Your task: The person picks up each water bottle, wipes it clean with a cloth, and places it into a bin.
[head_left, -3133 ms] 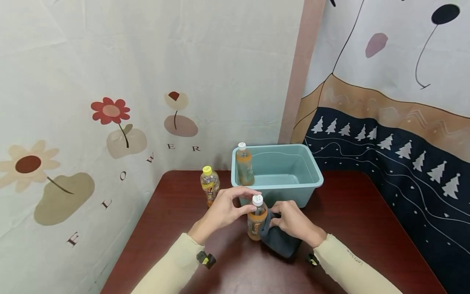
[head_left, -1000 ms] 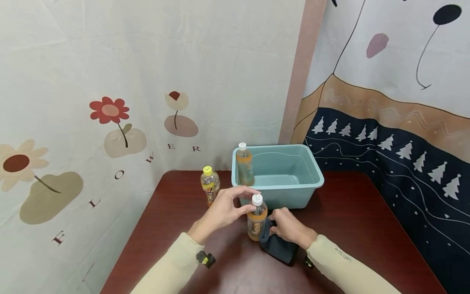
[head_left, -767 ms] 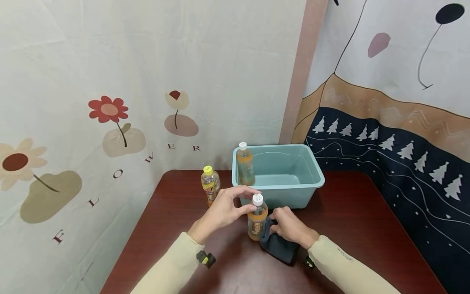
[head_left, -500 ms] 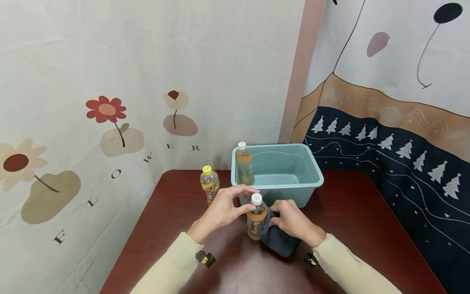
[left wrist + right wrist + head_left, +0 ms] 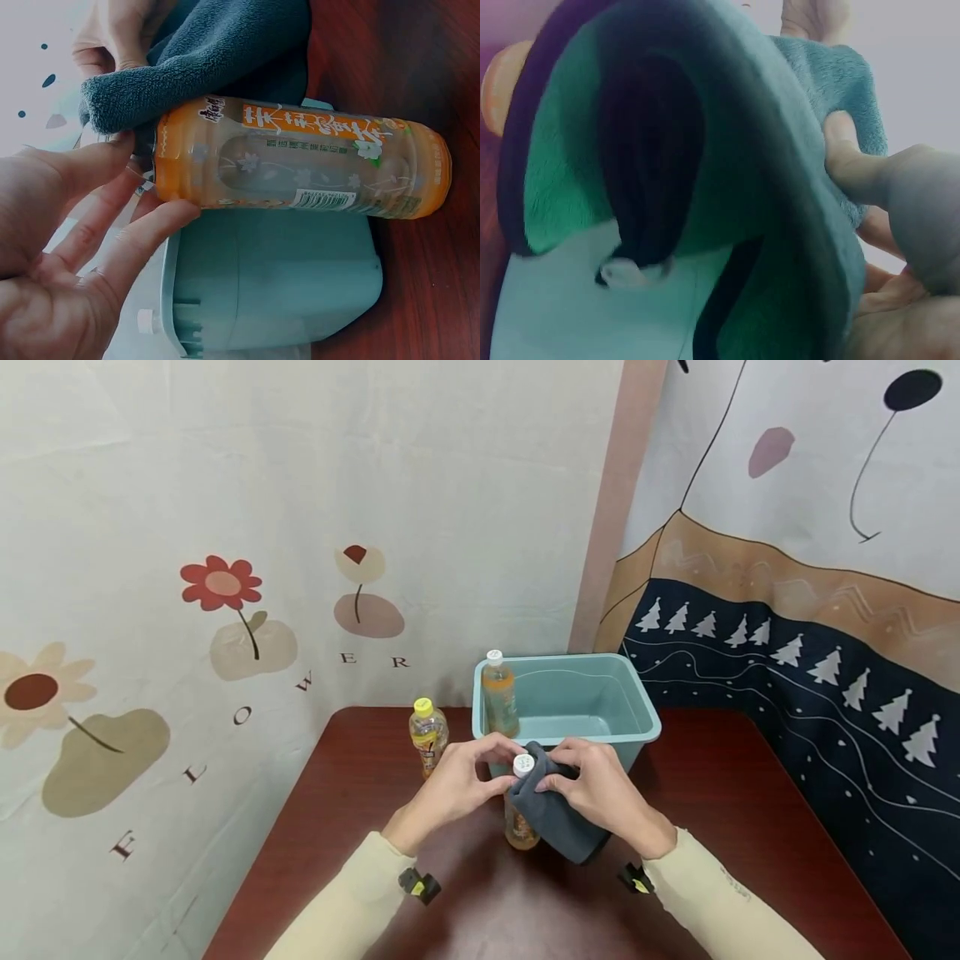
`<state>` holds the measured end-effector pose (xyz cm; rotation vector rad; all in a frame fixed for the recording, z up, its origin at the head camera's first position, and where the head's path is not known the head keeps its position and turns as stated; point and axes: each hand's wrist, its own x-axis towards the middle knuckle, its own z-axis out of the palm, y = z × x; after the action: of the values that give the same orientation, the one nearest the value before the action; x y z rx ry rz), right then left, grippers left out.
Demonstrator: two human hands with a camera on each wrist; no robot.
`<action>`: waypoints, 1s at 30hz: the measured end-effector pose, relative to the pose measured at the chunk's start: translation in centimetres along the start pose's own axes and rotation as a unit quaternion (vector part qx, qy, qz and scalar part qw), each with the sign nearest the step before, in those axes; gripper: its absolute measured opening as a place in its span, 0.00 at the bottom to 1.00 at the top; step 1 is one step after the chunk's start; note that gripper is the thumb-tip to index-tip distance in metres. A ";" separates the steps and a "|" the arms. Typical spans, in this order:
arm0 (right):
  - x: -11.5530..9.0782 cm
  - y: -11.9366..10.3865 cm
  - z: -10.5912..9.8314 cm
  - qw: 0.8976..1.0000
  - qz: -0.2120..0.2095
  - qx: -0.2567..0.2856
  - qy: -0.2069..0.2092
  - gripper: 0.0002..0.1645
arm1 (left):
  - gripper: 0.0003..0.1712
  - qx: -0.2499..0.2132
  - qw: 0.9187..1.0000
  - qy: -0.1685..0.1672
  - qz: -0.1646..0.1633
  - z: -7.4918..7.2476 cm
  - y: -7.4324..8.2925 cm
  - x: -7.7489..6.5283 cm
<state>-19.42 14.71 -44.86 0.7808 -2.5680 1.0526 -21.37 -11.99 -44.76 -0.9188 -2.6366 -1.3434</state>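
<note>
An orange-labelled tea bottle with a white cap (image 5: 523, 765) stands upright on the table in front of the tub. My left hand (image 5: 465, 782) grips it by the neck between thumb and fingers; the left wrist view shows the bottle (image 5: 300, 161) with its label and barcode. My right hand (image 5: 600, 785) pinches a dark grey cloth (image 5: 558, 818) against the bottle's right side, up near the cap. In the right wrist view the cloth (image 5: 780, 112) hangs in a fold from thumb and fingers and hides most of the bottle.
A light blue plastic tub (image 5: 637, 693) stands behind the hands, with another white-capped tea bottle (image 5: 501, 700) upright in its left end. Left of the tub is a yellow-capped bottle (image 5: 428, 735). A printed cloth wall (image 5: 480, 510) rises behind the dark red table (image 5: 337, 793).
The right hand has carried the cloth up along the bottle from its middle to its neck, after small back-and-forth shifts lower down. The left hand and the bottle have barely moved.
</note>
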 end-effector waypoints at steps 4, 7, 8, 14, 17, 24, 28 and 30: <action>-0.4 0.3 -0.5 1.000 0.007 0.006 -0.006 0.16 | 0.25 -0.025 0.999 -0.024 0.000 -0.1 0.0 -0.2; -0.6 0.7 -1.4 1.000 0.017 0.006 -0.013 0.16 | 0.26 -0.044 0.998 -0.039 0.001 -0.2 0.1 -0.3; -0.6 0.8 -1.6 1.000 0.021 0.005 -0.014 0.16 | 0.25 -0.052 0.998 -0.041 0.001 -0.2 0.1 -0.4; -0.7 1.0 -2.1 0.999 0.024 0.005 -0.022 0.19 | 0.25 -0.045 0.999 -0.001 0.016 0.2 0.0 -0.7; -0.5 0.7 -1.9 1.000 0.015 0.010 -0.024 0.20 | 0.25 -0.014 0.999 0.028 0.023 0.3 0.1 -0.6; 0.4 0.1 -0.6 0.999 -0.012 0.008 -0.032 0.23 | 0.25 0.026 0.999 0.037 0.006 0.1 0.5 -0.5; 0.3 0.7 0.1 0.999 -0.015 -0.015 -0.045 0.18 | 0.22 0.033 0.999 0.039 0.005 -0.1 0.6 -0.5; 0.1 1.2 0.3 0.998 -0.008 -0.018 -0.052 0.15 | 0.22 0.029 0.999 0.036 0.004 -0.2 0.6 -0.5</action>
<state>-20.19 15.20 -45.72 0.8668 -2.6540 0.9834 -20.74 -12.13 -44.36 -0.8552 -2.6006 -1.2672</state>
